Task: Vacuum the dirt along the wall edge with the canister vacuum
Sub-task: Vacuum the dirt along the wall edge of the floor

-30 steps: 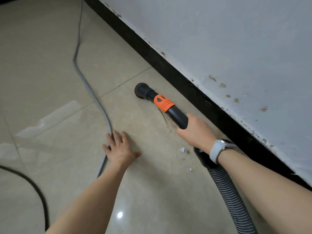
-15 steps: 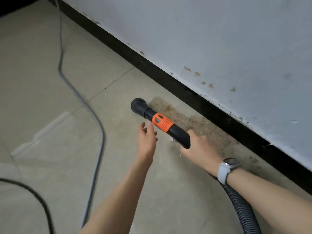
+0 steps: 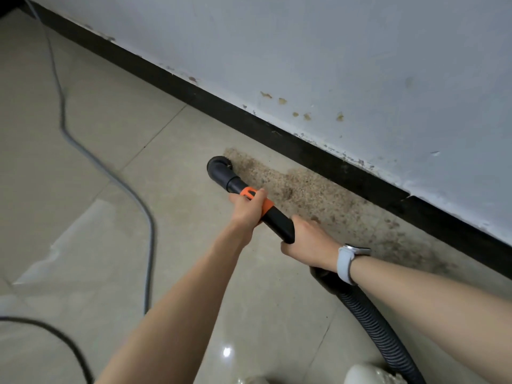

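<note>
Both hands hold the vacuum wand (image 3: 277, 220), a smooth black plastic tube with an orange collar (image 3: 256, 199). The left hand (image 3: 246, 210) wraps its fingers round the orange collar; the right hand (image 3: 307, 242) grips the tube further back, where it meets the ribbed, corrugated black hose (image 3: 379, 328) that curves off toward the bottom right. A pale, matte watch strap (image 3: 345, 263) circles the right wrist.

The round black nozzle (image 3: 220, 169) rests on the glossy beige floor tiles (image 3: 110, 217), at the left end of the dirt (image 3: 318, 198): a grainy brown patch, speckled with darker crumbs, spread along the black baseboard (image 3: 277, 131). Whether bristles ring the nozzle is hard to make out. Above the baseboard the white wall (image 3: 360, 65) is chalky, chipped along its lower edge and dotted with yellowish stains.

A grey cord (image 3: 66, 134) snakes over the tiles on the left, and a thinner black cable (image 3: 55, 335) curves through the bottom left corner.
</note>
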A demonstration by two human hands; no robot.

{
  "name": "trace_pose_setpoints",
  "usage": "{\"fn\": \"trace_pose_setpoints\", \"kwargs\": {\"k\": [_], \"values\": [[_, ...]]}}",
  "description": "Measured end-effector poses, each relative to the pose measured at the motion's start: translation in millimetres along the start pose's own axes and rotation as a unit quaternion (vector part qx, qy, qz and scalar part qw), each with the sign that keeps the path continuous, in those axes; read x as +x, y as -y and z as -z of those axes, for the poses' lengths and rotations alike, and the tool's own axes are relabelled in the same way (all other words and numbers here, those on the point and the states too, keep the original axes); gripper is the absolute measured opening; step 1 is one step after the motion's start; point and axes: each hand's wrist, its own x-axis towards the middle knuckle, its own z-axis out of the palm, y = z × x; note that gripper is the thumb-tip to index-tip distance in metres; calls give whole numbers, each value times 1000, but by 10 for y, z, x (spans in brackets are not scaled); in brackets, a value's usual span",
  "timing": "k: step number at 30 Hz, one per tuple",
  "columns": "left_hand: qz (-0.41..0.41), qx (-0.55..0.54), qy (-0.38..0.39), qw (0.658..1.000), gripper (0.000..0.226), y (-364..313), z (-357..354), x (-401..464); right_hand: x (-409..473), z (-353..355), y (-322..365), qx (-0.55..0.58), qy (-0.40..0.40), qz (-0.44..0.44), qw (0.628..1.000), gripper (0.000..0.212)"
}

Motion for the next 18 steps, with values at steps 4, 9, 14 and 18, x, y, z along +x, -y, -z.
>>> {"fn": "trace_pose_setpoints", "kwargs": {"k": [4, 9, 14, 18], "values": [[6, 42, 10, 999, 39, -156, 89, 204, 229, -33, 156, 82, -1, 2, 997, 17], [-4, 35, -6, 999, 35, -345, -40, 390, 476, 98, 185, 136, -34, -13, 990, 11], [-7, 40, -15, 999, 48, -370, -120, 359, 449, 181, 150, 194, -14, -2, 981, 16], [-16, 44, 20, 999, 21, -145, -82, 111, 206, 136, 21, 211, 38, 3, 977, 14]]}}
